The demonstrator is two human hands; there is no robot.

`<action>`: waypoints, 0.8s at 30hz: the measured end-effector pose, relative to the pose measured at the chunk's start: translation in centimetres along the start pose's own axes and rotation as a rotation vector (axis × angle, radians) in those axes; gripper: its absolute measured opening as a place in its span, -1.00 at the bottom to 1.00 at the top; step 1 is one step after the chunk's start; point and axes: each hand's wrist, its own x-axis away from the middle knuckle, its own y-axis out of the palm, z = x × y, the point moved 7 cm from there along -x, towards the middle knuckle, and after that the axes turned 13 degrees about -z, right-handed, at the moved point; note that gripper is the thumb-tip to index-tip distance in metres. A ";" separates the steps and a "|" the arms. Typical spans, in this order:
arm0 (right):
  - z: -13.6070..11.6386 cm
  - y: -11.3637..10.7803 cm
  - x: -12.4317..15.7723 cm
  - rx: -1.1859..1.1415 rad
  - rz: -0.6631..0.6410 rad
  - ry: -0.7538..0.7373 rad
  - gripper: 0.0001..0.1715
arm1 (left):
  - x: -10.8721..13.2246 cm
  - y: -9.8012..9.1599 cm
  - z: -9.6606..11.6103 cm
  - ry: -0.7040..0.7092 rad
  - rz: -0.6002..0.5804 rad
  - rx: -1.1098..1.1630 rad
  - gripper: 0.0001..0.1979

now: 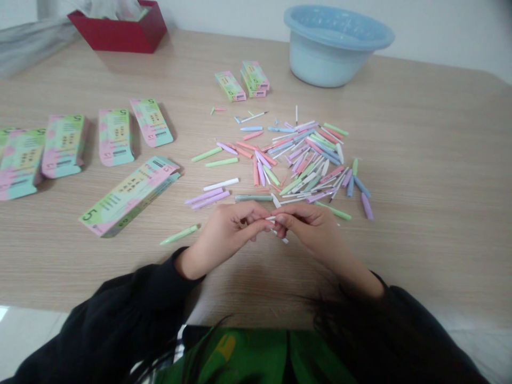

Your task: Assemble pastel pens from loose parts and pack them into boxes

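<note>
My left hand and my right hand meet at the near edge of a loose heap of pen parts. Both pinch a small white pen part between thumb and fingers; the fingertips hide most of it. Under my right fingers, a thin white stick pokes out; whether it is held or lies on the table I cannot tell. Just beyond the hands is a white pen cap. The heap of pastel pen parts holds green, pink, purple, blue and white pieces. A green pen lies left of my left wrist.
Several pastel cartons lie on the left of the wooden table, one long carton nearer me. Three small cartons sit at the back. A blue basin and a red box stand along the wall.
</note>
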 end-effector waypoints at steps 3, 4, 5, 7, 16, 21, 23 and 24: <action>-0.6 0.1 0.0 0.007 -0.022 -0.009 -0.84 | 0.0 0.0 0.5 0.061 -0.026 -0.024 -0.91; -1.1 -0.1 0.0 0.031 -0.017 -0.018 -0.84 | 0.0 -0.1 0.5 0.066 -0.029 -0.028 -0.86; -1.6 -0.5 0.2 0.072 -0.003 -0.030 -0.85 | -0.1 -0.3 0.4 0.056 -0.019 -0.034 -0.84; -3.0 -1.8 1.0 0.205 0.060 -0.057 -0.86 | -0.4 -1.1 0.2 0.010 0.038 -0.081 -0.85; -3.0 -11.3 7.5 0.625 0.284 0.063 -0.80 | -4.8 -1.2 2.8 -0.202 -0.215 -0.454 -0.54; -0.7 -13.8 9.3 0.583 0.339 0.092 -0.77 | -10.4 -0.1 3.0 -0.162 -0.332 -0.689 -0.69; -0.4 -13.9 9.5 0.599 0.330 0.061 -0.78 | -12.7 0.4 2.4 -0.176 -0.372 -0.765 -0.77; -0.5 -13.9 9.6 0.609 0.330 0.043 -0.79 | -13.8 0.6 2.0 -0.193 -0.383 -0.810 -0.78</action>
